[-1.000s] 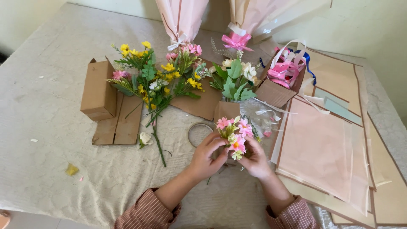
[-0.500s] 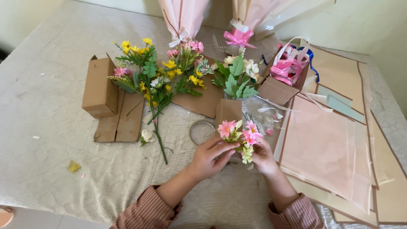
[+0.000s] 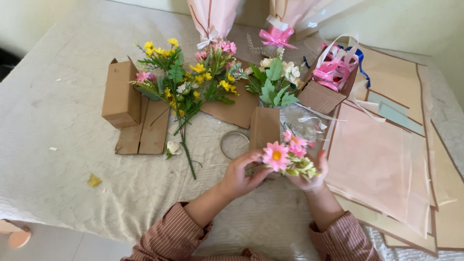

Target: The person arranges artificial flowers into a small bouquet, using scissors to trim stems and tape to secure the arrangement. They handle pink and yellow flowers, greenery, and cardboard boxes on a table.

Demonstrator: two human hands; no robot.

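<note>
Worktop point(image 3: 58, 111) under pale cloth, loose flowers point(image 3: 186, 84) toward far edge. Left hand point(image 3: 240, 175) and right hand point(image 3: 309, 175) both pinch pink posy point(image 3: 287, 155) near front edge. Step judged: bunching stems; next calls for firm grip low.

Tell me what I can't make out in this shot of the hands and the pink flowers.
All in the head view:
- Stems of the pink flower sprig: hidden inside the left hand and right hand.
- Right hand's fingers: covered by the blossoms.
- Two wrapped bouquets: cut off by the top edge.
- Inside of the upright cardboard box: its walls hide it.
- Ribbon box contents: tangled, too small to count.
- Paper sheets: cut off by the right edge.
</note>
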